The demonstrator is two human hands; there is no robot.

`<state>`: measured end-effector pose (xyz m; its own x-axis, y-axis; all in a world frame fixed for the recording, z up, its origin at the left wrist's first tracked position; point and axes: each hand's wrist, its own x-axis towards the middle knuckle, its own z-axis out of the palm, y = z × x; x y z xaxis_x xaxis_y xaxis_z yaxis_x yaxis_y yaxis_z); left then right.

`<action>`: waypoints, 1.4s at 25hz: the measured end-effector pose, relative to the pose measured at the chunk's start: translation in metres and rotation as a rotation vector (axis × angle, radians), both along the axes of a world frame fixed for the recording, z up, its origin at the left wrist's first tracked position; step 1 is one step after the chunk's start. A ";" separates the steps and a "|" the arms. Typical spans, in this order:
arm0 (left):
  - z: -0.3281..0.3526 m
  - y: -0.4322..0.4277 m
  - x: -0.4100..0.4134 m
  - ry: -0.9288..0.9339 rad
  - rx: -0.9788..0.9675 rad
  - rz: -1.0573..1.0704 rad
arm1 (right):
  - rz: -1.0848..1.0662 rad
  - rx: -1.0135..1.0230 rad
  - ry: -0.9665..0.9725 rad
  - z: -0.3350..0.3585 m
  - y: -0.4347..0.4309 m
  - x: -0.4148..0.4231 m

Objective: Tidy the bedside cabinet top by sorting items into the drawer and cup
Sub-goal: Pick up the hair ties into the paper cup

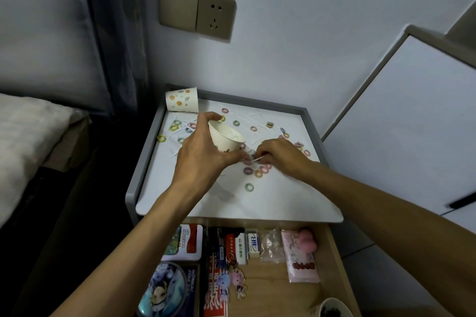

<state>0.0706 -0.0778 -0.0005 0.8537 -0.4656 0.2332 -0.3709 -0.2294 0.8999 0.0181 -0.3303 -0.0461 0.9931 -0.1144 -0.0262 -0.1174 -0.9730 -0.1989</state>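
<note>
My left hand (203, 152) grips a white paper cup (226, 136), tilted with its mouth toward the right, just above the white cabinet top (278, 195). My right hand (280, 156) pinches a thin white stick (258, 159) beside the cup's lower edge, among a cluster of small coloured hair rings (260, 170). More rings (236, 123) and white sticks lie scattered over the far half of the top. A second patterned paper cup (182, 99) lies on its side at the back left corner. The drawer (273, 288) below stands pulled out.
The open drawer holds cards, a round badge (164, 288), keychains, small packets and a pink pouch (300, 257). A dark cup (333, 307) sits at its front right. A bed (28, 141) lies left, a white panel (412, 121) right, a wall socket (215, 17) behind.
</note>
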 end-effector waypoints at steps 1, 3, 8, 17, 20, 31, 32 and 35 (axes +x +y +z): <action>-0.001 0.000 0.001 0.002 0.000 -0.003 | -0.017 0.026 -0.012 -0.004 -0.002 -0.002; -0.003 0.002 0.002 0.006 0.006 -0.012 | -0.055 0.080 -0.032 -0.009 -0.005 -0.009; -0.004 0.001 0.002 0.003 0.012 -0.025 | -0.088 0.070 0.008 -0.009 -0.005 -0.018; 0.000 0.002 0.003 0.025 -0.005 0.013 | -0.060 0.082 0.007 -0.007 0.009 -0.024; 0.000 0.002 0.003 0.024 0.004 0.011 | -0.048 0.015 0.027 -0.006 0.011 -0.020; 0.001 0.003 0.007 0.044 -0.010 0.034 | -0.197 0.033 -0.100 -0.001 0.016 -0.017; 0.002 0.004 0.008 0.049 -0.020 0.037 | -0.265 0.081 -0.143 0.006 0.013 -0.007; 0.003 0.004 0.010 0.056 -0.039 0.052 | -0.390 0.155 -0.158 0.017 0.011 0.028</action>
<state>0.0810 -0.0736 0.0027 0.8887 -0.4119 0.2013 -0.3080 -0.2112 0.9277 0.0460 -0.3194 -0.0293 0.8698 -0.4876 0.0757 -0.4258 -0.8192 -0.3842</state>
